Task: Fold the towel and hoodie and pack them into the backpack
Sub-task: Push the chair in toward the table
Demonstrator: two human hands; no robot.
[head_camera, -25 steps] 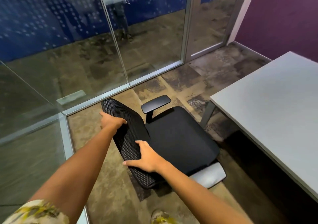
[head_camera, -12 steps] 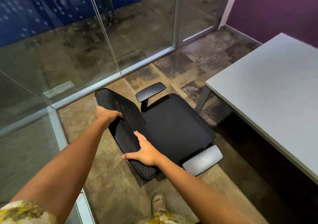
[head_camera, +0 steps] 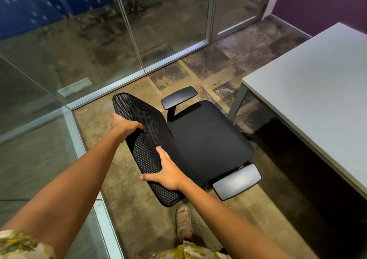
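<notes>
Seen from the head camera, the left hand (head_camera: 124, 124) curls its fingers over the top rim of the mesh backrest (head_camera: 147, 147) of a black office chair (head_camera: 206, 141), while the right hand (head_camera: 165, 172) grips the same rim lower in the frame, thumb stretched along the outer edge and fingers laid over the mesh. Both forearms reach forward from patterned short sleeves (head_camera: 18, 245). The backrest's long axis runs from upper left to lower right, and the seat faces right, toward the grey table (head_camera: 309, 99). Two armrests flank the seat: the far armrest (head_camera: 179, 97) toward the glass and the near armrest (head_camera: 236, 182) just right of the right wrist. A shoe (head_camera: 183, 222) stands on the mottled carpet (head_camera: 139, 215) directly below the backrest. Glass partitions (head_camera: 83, 46) in metal frames bound the room at left and behind the chair; a purple wall (head_camera: 321, 2) rises at upper right. Towel, hoodie and backpack do not appear in this view, so their place, orientation and contents cannot be told.
</notes>
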